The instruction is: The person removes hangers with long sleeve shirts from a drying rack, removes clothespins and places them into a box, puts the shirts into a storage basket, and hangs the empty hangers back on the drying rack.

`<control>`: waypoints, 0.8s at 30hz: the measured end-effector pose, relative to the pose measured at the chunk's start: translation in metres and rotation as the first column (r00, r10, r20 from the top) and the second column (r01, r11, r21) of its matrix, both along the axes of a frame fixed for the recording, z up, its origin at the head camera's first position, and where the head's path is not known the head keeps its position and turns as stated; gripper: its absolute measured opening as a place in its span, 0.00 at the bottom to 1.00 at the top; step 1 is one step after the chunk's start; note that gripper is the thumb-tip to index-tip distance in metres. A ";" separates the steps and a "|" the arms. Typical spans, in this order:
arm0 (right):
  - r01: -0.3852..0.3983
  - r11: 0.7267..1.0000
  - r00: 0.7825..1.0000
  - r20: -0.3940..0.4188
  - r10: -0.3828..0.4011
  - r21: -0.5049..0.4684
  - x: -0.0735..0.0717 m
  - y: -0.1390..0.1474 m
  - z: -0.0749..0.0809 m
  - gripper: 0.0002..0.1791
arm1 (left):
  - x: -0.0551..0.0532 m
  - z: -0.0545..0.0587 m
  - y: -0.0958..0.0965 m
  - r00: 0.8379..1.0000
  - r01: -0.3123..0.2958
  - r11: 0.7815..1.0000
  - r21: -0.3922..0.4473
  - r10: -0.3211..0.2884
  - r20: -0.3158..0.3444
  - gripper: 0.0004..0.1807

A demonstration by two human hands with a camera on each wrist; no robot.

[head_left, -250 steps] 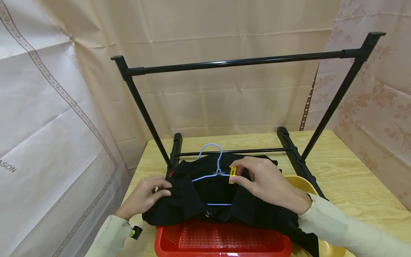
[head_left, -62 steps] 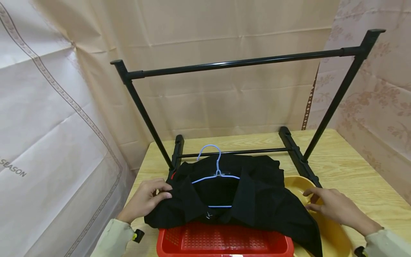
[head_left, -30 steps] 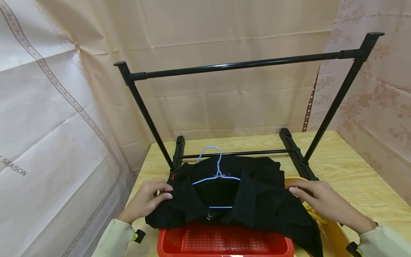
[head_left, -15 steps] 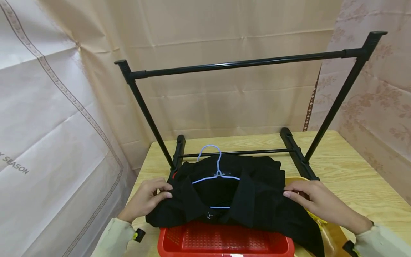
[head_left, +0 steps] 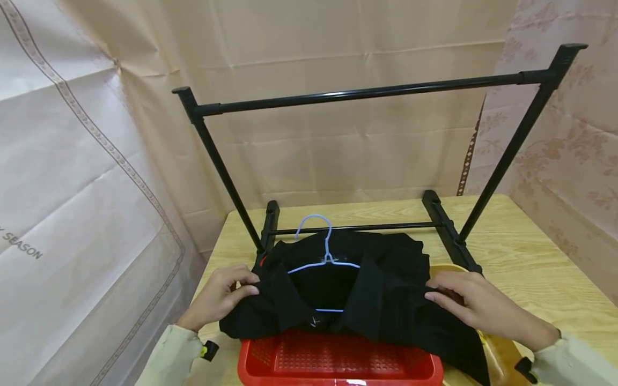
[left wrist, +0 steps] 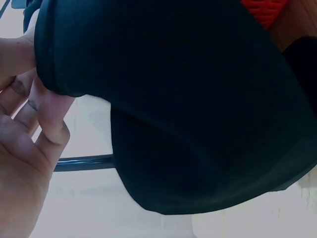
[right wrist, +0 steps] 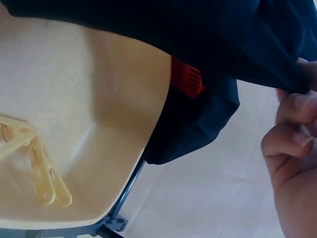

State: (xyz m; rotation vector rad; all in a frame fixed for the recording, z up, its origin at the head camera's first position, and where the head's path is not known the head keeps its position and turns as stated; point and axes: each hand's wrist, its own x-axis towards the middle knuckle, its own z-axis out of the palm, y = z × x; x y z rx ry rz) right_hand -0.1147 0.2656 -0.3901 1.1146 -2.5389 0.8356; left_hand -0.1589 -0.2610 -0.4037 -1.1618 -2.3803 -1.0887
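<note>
A black collared shirt (head_left: 367, 300) is spread over a light blue hanger (head_left: 328, 244), whose hook rises out of the neck opening. My left hand (head_left: 219, 295) pinches the shirt's left shoulder between thumb and fingers; the cloth hangs from that grip in the left wrist view. On the other side, my right hand (head_left: 483, 305) pinches the shirt's right shoulder edge, and the right wrist view shows fingertips (right wrist: 303, 101) curled at the fabric. Most of the hanger's arms are hidden under the cloth.
A black rack (head_left: 367, 94) stands behind the shirt on the wooden table (head_left: 536, 246). Under the shirt's front lies a red perforated basket (head_left: 244, 356). A yellow basin (head_left: 507, 359) at the right holds yellow clothespins (right wrist: 42, 178). Curtain-like sheets hang around the table.
My right hand earlier held a yellow clothespin at the hanger, then was over the basin. It has since come left and pinched the shirt's right shoulder. My left hand has kept its grip.
</note>
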 end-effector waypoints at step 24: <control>-0.099 0.994 0.985 -0.149 0.092 -0.040 -0.007 -0.010 0.011 0.28 | -0.020 0.038 0.034 0.995 0.061 0.997 -0.051 -0.065 -0.077 0.13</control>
